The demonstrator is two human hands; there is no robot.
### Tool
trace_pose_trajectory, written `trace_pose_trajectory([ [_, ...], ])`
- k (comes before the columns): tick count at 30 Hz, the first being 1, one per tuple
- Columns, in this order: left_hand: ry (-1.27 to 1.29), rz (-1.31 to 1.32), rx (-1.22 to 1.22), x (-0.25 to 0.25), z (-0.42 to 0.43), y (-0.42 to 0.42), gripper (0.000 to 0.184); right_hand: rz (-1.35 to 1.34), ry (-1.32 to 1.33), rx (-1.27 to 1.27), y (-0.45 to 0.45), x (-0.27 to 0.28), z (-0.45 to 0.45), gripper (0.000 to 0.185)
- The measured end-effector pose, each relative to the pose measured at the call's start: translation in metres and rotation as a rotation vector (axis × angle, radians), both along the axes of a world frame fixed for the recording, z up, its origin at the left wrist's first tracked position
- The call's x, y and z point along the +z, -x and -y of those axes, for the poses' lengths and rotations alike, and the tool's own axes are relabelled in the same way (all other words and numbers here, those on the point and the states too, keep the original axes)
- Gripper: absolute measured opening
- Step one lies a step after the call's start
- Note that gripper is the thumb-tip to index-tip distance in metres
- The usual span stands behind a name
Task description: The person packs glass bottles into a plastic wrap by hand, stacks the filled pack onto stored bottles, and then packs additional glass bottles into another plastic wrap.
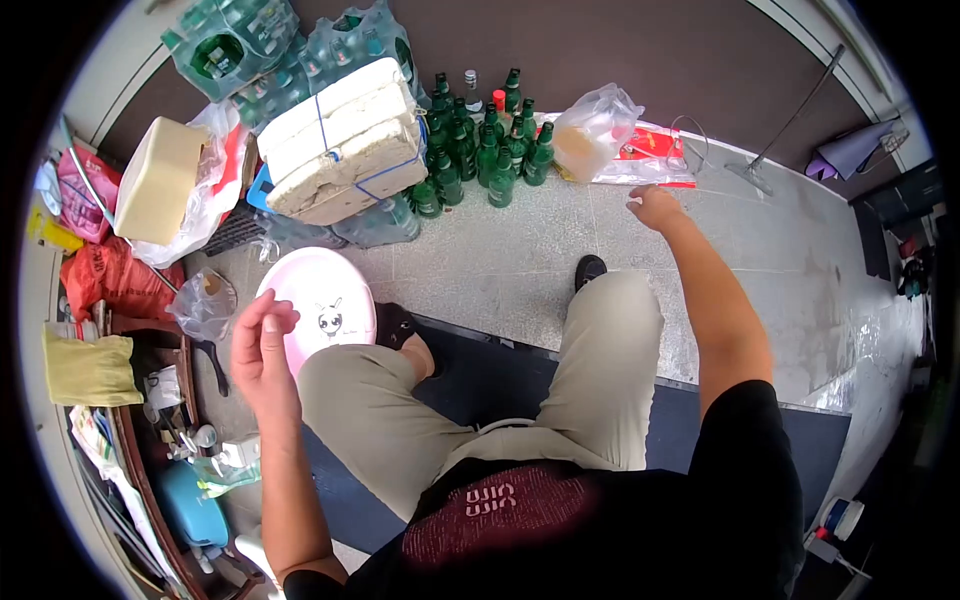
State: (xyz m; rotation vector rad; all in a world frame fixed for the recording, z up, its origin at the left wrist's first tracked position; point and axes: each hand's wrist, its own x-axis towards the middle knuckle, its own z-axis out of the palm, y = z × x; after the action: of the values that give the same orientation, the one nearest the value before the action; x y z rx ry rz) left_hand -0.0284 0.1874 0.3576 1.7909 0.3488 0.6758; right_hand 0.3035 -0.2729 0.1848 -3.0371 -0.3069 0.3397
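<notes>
My left hand [262, 345] hangs in the air by the left rim of a round pink basin [333, 290] with a cartoon face on it. Its fingers are loosely bent, the thumb stands a little apart, and I see nothing held. My right hand [655, 207] reaches forward over the tiled floor, fingers half bent and seemingly holding nothing. Nearest to it lie a red and white plastic package [650, 150] and a clear bag with something yellowish inside [590, 135]. Left of these stands a group of green glass bottles [500, 165].
Shrink-wrapped bottle packs [230, 50] and tied white foam blocks [345, 140] are stacked at the back left. A cream foam box [160, 185], red bag [115, 265] and cluttered shelf [150, 470] line the left. A long-handled floor tool [755, 170] leans at the right. A dark mat [490, 375] lies underfoot.
</notes>
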Motion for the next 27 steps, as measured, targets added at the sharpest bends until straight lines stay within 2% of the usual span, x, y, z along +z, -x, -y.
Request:
trace_pose_trajectory([
  [3, 0.315, -0.182, -0.343, -0.027, 0.074, -0.058, 0.027, -0.018, 0.022, -0.088, -0.028, 0.016, -0.031, 0.049],
  [4, 0.383, -0.249, -0.417, -0.047, 0.096, -0.073, 0.027, -0.011, 0.04, -0.098, -0.042, 0.011, -0.033, 0.053],
  [5, 0.529, -0.43, -0.541, -0.085, 0.126, -0.095, 0.026, 0.011, 0.038, -0.141, -0.074, 0.004, -0.026, 0.053],
  [7, 0.552, -0.49, -0.588, -0.106, 0.139, -0.104, 0.026, 0.022, -0.024, -0.198, -0.097, -0.008, -0.033, 0.06],
  [8, 0.354, -0.585, -0.622, -0.137, 0.154, -0.103, 0.027, 0.031, -0.016, -0.221, -0.125, -0.013, -0.029, 0.06],
  [9, 0.232, -0.566, -0.706, -0.13, 0.158, -0.106, 0.028, 0.101, -0.061, -0.271, -0.144, -0.018, -0.033, 0.063],
  [10, 0.22, -0.624, -0.715, -0.122, 0.159, -0.106, 0.026, 0.18, -0.115, -0.327, -0.146, -0.016, -0.035, 0.066],
  [11, 0.187, -0.614, -0.948, -0.1, 0.155, -0.116, 0.024, 0.306, -0.214, -0.291, -0.176, -0.028, -0.032, 0.069],
  [12, 0.193, -0.621, -0.995, -0.101, 0.151, -0.122, 0.023, 0.336, -0.25, -0.226, -0.207, -0.056, -0.024, 0.071],
  [15, 0.24, -0.708, -0.925, -0.101, 0.147, -0.129, 0.025, 0.351, -0.312, -0.257, -0.23, -0.066, -0.032, 0.068],
  [17, 0.251, -0.695, -0.827, -0.103, 0.143, -0.137, 0.025, 0.111, -0.371, -0.445, -0.234, -0.08, -0.033, 0.059],
  [18, 0.233, -0.669, -0.75, -0.104, 0.142, -0.138, 0.025, 0.103, -0.352, -0.428, -0.233, -0.087, -0.031, 0.059],
  [20, 0.239, -0.64, -0.764, -0.095, 0.143, -0.142, 0.025, 0.116, -0.253, -0.421, -0.229, -0.092, -0.028, 0.049],
  [21, 0.244, -0.636, -0.774, -0.092, 0.142, -0.14, 0.025, 0.147, -0.273, -0.422, -0.222, -0.083, -0.03, 0.038],
  [25, 0.25, -0.56, -0.784, -0.096, 0.143, -0.147, 0.025, 0.177, -0.152, -0.289, -0.168, -0.007, -0.048, 0.033],
  [26, 0.259, -0.615, -0.744, -0.103, 0.142, -0.153, 0.025, 0.177, -0.131, -0.195, -0.14, 0.021, -0.049, 0.029],
  [27, 0.3, -0.535, -0.702, -0.108, 0.143, -0.154, 0.025, 0.18, -0.12, -0.098, -0.118, 0.046, -0.052, 0.026],
])
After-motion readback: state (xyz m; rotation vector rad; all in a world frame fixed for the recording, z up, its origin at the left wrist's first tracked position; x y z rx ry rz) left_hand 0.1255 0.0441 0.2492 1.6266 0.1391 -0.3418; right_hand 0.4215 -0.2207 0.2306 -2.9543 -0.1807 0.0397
